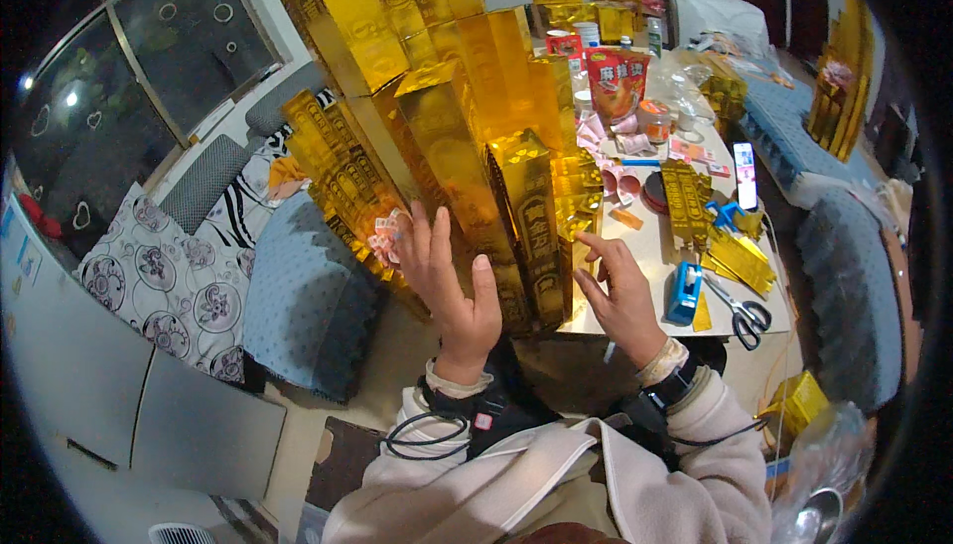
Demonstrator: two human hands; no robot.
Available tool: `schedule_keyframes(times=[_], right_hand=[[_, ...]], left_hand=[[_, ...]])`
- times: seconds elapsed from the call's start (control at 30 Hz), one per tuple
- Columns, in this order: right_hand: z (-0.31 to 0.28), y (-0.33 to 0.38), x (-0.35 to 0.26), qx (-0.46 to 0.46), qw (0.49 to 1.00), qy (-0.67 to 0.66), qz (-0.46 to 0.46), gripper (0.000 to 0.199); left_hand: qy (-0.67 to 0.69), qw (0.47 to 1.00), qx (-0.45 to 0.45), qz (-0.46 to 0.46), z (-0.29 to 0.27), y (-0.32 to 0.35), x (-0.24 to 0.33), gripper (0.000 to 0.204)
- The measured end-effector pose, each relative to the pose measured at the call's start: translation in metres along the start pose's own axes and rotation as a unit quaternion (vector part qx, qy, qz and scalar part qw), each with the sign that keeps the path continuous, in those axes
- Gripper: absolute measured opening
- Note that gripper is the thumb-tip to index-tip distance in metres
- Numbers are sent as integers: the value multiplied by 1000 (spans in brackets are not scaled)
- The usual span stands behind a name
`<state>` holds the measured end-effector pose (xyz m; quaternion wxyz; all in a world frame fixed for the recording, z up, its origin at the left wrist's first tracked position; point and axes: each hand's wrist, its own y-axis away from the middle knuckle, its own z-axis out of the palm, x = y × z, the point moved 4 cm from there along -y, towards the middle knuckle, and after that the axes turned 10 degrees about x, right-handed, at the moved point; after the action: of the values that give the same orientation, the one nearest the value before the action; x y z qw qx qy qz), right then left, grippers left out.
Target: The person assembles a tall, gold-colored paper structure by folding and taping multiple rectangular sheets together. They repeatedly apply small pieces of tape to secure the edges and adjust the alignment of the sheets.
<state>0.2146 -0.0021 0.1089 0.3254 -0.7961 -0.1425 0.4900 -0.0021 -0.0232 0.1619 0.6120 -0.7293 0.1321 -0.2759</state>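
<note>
A tall structure of shiny gold foil-paper boxes (442,132) rises in front of me, leaning to the left in the picture. My left hand (452,296) is at its near left side, fingers spread and nothing in them. Beside its fingertips a pink-and-white paper flower (387,237) sits on an embossed gold panel (338,162). My right hand (627,298) hovers by the structure's right side, over the table edge, thumb and forefinger apart. Closest to it is a narrow upright gold box (536,216). Whether either hand touches the foil I cannot tell.
On the white table (635,236) lie a blue tape dispenser (684,293), scissors (745,318), flat gold pieces (740,261), a phone (745,175) and a red snack bag (616,82). Blue-covered seats (308,296) flank it. A gold box (797,400) stands low at right.
</note>
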Motion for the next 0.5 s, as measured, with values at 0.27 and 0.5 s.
schedule_keyframes(times=[0.27, 0.5], right_hand=[[-4, 0, 3, 8, 999, 25, -30, 49], [-3, -1, 3, 5, 999, 34, -34, 51]], left_hand=[[-2, 999, -3, -39, -1, 10, -9, 59], [63, 992, 39, -97, -1, 10, -27, 64]])
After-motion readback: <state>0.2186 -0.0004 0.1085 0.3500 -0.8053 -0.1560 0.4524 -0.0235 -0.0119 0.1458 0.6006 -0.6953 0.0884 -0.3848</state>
